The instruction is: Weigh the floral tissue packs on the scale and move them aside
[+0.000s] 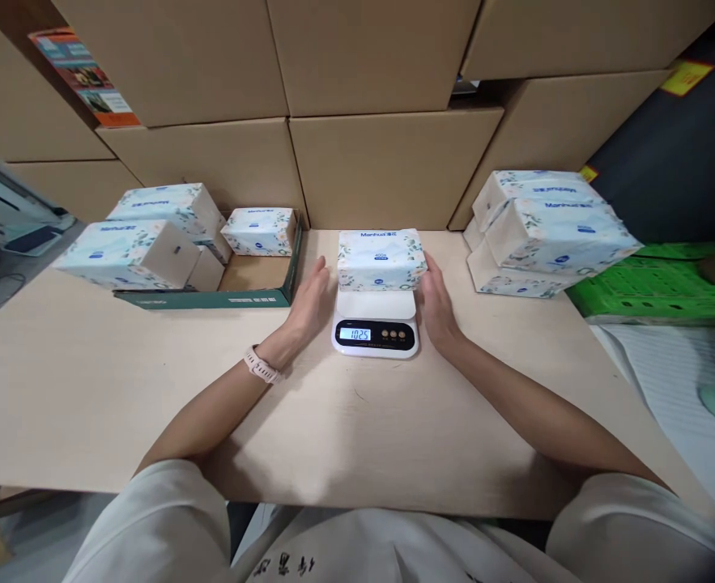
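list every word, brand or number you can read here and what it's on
"1025" on the display of the white digital scale
"Manhua" in blue on the white floral tissue pack sitting on the scale
"Manhua" on the stacked tissue packs at right
Orange leaflet, yellow sticker, green cardboard tray print: too blurred to read

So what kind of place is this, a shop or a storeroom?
Most likely a storeroom or packing area. Plain cardboard cartons are stacked like a wall behind the table, a tissue pack sits on a small digital scale between both hands, and more tissue packs are piled at either side.
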A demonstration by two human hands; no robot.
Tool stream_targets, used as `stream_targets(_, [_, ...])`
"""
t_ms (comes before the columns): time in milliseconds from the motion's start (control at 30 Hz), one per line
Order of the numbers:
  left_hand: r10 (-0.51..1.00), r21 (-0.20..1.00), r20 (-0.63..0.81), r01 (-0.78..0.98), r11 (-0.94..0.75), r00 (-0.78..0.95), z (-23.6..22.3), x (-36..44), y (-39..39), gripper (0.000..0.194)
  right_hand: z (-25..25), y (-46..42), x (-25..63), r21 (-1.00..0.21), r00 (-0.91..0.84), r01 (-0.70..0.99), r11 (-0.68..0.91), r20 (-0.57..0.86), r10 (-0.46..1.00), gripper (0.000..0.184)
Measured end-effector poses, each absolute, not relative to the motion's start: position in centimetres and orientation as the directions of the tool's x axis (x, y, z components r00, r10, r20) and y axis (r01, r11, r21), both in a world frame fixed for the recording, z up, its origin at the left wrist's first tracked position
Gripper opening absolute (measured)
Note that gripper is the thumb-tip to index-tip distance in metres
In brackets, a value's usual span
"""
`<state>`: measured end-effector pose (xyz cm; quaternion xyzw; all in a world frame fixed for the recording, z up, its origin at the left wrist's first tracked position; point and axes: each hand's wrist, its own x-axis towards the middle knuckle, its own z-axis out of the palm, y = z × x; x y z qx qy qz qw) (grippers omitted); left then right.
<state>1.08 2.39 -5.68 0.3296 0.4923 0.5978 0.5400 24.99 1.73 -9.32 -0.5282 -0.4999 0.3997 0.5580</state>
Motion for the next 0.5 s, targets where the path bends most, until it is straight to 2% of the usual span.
stream_targets(100, [0.996, 0.936, -0.088, -0.346, 0.071, -0.034, -4.3, 2.6, 1.9, 0.019, -8.7, 1.6, 24.3, -0.987, 0.099, 0.11, 0.121, 0.131, 0.986, 0.083])
stream_targets(167, [0.999, 0.943, -0.037, -0.331, 0.034, -0.002, -3.2, 3.6, 1.9, 0.03, -7.9, 1.5, 24.3, -0.979, 0.131, 0.125, 0.161, 0.177, 0.975, 0.081])
stream_targets(300, [0.991, 0.926, 0.133, -0.36, -0.114, 0.028, 0.3, 6.4, 3.1, 0.056, -4.4, 2.1, 26.9, -0.872, 0.274, 0.223, 0.437, 0.486, 0.83, 0.069])
stream_targets(367, [0.957, 0.917, 0.271, -0.331, -0.223, 0.107, 2.5, 8.9, 4.7, 0.051, -1.7, 3.1, 30.0, -0.752, 0.332, 0.317, 0.578, 0.659, 0.675, 0.064])
stream_targets(400, [0.926, 0.913, 0.34, -0.295, -0.283, 0.164, 3.6, 10.5, 5.7, 0.042, -0.3, 3.8, 31.9, -0.689, 0.346, 0.377, 0.619, 0.725, 0.596, 0.062])
stream_targets(467, [0.86, 0.906, 0.419, -0.199, -0.373, 0.291, 5.6, 14.0, 8.0, 0.023, 2.4, 5.2, 36.0, -0.617, 0.359, 0.49, 0.616, 0.787, 0.502, 0.058])
stream_targets(500, [0.836, 0.905, 0.425, -0.149, -0.398, 0.347, 6.4, 15.9, 9.3, 0.036, 3.5, 6.1, 38.1, -0.639, 0.37, 0.502, 0.582, 0.767, 0.524, 0.055])
